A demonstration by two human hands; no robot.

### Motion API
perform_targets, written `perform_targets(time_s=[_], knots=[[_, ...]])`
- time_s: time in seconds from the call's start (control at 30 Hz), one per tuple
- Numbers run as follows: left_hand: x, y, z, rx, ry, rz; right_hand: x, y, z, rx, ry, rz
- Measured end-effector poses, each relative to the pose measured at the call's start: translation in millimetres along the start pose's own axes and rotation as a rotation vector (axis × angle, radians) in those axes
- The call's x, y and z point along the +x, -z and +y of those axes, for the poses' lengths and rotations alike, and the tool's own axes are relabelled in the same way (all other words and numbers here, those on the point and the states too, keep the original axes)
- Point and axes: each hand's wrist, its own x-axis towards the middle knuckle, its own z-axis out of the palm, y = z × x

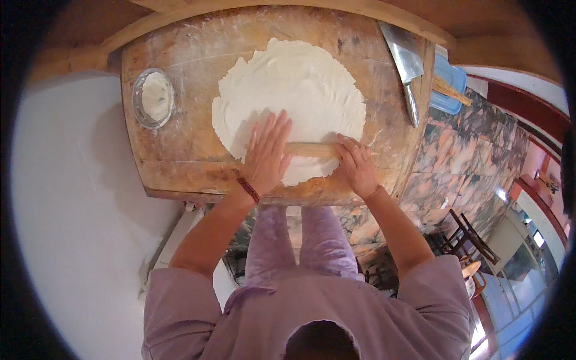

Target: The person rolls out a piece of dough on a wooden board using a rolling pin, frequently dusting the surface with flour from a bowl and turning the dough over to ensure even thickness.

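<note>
A large, thin sheet of pale dough [292, 85] with a ragged edge lies spread on a floured wooden board [193, 180]. Across its near part rests a wooden rolling pin [312, 150]. My left hand [268, 153] lies flat over the pin's left part, fingers stretched out over the dough, and covers that end. At the other end, my right hand [358, 165] has its fingers bent over the pin, near the dough's right edge. The pin's right tip shows faintly beyond my fingers.
A clear bowl of flour [156, 96] stands at the board's left. A metal cleaver [407, 67] lies along its right side. Beyond that edge are a blue plastic container [445, 101] and a straw brush [450, 91]. A dark wooden stool [472, 238] stands at the lower right.
</note>
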Motion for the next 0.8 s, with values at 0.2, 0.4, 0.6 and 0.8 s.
perform_targets(time_s=[0.2,0.4,0.6,0.8], knots=[[72,-24,-13,0.091,0.007,0.135,16,-4,6,-0.105,-0.212,0.185],[186,4,-6,0.145,0.055,0.395,92,27,44,-0.201,-0.313,0.361],[9,-31,-10,0.144,-0.009,-0.048,-27,-28,-20,-0.079,-0.280,0.072],[66,-20,-35,0.152,0.138,0.398,88,10,29,-0.096,-0.066,0.175]])
